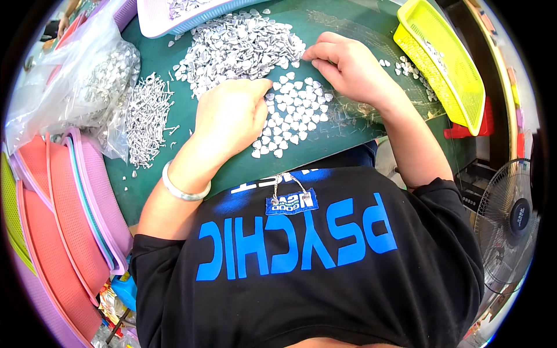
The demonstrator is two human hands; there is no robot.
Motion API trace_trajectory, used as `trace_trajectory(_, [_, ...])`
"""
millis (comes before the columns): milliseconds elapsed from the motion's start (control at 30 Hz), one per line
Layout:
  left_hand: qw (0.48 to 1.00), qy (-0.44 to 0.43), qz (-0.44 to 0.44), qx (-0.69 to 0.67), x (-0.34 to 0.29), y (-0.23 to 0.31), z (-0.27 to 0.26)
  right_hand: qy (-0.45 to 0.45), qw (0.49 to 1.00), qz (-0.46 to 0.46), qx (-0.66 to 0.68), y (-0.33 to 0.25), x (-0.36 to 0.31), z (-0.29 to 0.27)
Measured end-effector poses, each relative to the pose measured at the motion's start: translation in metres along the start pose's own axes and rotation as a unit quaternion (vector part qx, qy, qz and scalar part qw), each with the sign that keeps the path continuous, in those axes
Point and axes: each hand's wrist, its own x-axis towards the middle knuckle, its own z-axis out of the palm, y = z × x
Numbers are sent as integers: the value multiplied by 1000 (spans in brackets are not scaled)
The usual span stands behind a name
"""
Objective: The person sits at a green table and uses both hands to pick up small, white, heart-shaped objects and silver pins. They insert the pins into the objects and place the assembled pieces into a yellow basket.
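A large heap of small silver heart-shaped pieces [241, 49] lies on the green table, and nearer me several such hearts [296, 107] are spread in a single layer. My left hand [232, 110], with a pale bangle [184, 187] at its wrist, rests between heap and layer. Its fingers are curled, the index fingertip beside the layer's upper left edge; whatever they may hold is hidden. At the heap's right edge is my right hand [354, 66], fingers bent and tips close together by the hearts. Any piece between those tips is too small to make out.
Left of the heap lies a pile of small silver screw-like pieces [148, 122], beside a clear plastic bag [110, 75] of metal parts. Stacked pink and purple baskets [69, 214] stand at the left. A yellow-green basket [464, 95] sits far right, above a fan [510, 223]. A blue-pink tray [197, 23] is at the back.
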Motion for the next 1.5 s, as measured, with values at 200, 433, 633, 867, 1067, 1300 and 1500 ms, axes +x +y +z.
trace_trajectory(200, [999, -4, 34, 13, 0, 0, 1, -20, 1000, -15, 7, -6, -7, 2])
trace_trajectory(433, [999, -10, 41, 2, 1, -1, 0, -52, 997, -51, 18, -6, -9, -2])
trace_trajectory(633, [998, 2, 54, 38, 7, 8, 8, -12, 999, -31, -27, -3, -6, 7])
trace_trajectory(867, [998, -24, 31, 41, 11, 11, 3, -22, 999, -31, 4, -4, -6, 2])
trace_trajectory(1067, [997, -33, -4, 71, 24, 17, 10, -34, 999, -16, -30, -3, -3, 4])
trace_trajectory(1300, [996, -48, -8, 77, 26, 16, 8, -22, 999, -21, 28, -6, -4, 0])
trace_trajectory(1500, [994, -67, -6, 81, 23, 18, 4, -76, 996, -43, 28, -10, -11, -1])
